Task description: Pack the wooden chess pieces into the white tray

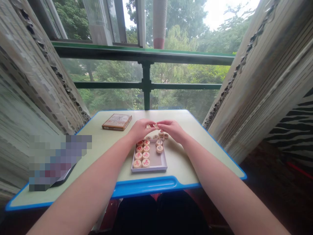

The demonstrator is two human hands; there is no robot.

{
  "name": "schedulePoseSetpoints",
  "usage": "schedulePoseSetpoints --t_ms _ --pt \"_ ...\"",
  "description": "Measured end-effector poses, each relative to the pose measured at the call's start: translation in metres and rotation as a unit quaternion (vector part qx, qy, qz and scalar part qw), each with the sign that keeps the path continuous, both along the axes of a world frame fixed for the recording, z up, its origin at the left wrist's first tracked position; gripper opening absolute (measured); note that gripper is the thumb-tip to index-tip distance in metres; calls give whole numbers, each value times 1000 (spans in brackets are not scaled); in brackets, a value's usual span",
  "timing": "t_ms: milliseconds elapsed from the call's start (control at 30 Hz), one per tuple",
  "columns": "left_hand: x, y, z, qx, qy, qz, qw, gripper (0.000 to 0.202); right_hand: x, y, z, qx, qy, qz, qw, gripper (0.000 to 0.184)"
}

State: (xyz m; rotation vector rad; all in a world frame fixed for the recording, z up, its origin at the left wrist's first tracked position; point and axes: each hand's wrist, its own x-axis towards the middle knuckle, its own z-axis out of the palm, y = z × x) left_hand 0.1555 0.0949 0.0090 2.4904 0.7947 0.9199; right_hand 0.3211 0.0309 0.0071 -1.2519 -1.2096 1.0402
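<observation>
1. chess pieces, round wooden ones: red-marked set in two columns along left of shallow tray, two dark-marked pieces at its far right; tray sits on pale blue-edged table.
2. loose pieces lie just beyond the tray's far rim, bunched toward its right corner.
3. left hand: over the tray's far left side, thumb and fingers nearly closed around whitish piece.
4. right hand: fingers bent, tips pinched on marked piece; left fingertips right beside it, cannot tell if touching.
5. flat brown box: far left part of table, apart from left hand.
6. green railing past the table, between two curtains.
7. trees outside, behind railing.
</observation>
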Motion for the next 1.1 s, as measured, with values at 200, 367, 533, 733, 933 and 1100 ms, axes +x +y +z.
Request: schedulePoseSetpoints --t_ms 200,367,533,733,933,1100 --pt "1 4 -3 -13 -5 16 1000 23 -2 1 -3 20 -54 -1 998 29" --pt "2 -3 3 -11 -13 36 999 23 -2 -2 -1 73 -169 -38 982 26" --pt "-1 -8 10 -35 -16 29 999 24 -2 -4 2 92 -206 -28 974 24" --pt "-4 -5 10 -30 -7 9 999 28 -3 -6 1 150 -309 -70 937 23" --pt "-6 -6 14 -32 -10 -16 999 27 -4 -10 3 194 -319 -81 924 20" --pt "-7 -6 13 -27 -5 -4 1000 26 -4 -10 3 191 -324 -91 922 19"
